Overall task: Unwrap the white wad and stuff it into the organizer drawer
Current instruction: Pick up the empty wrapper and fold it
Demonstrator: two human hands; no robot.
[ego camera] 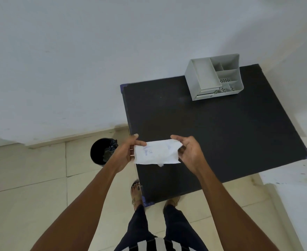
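hands (125, 153) (189, 151) with fingers pinching white paper (156, 153) flat, blue scribbles unreadable, organizer (194, 77) beyond

We see white paper (156, 152), creased, faint blue handwriting near its 9 o'clock edge. Worktop (212, 134) matte black, purple-blue tape at corners. Organizer (213, 77) pale grey throughout; we note dark dot pattern on compartment floors at its 4 o'clock side. Bin (103, 151) black, glossy black liner. Floor (27, 171) cream tiles. Wall (76, 60) white. Trousers (160, 225) dark navy; shirt (154, 244) black-and-grey stripes.
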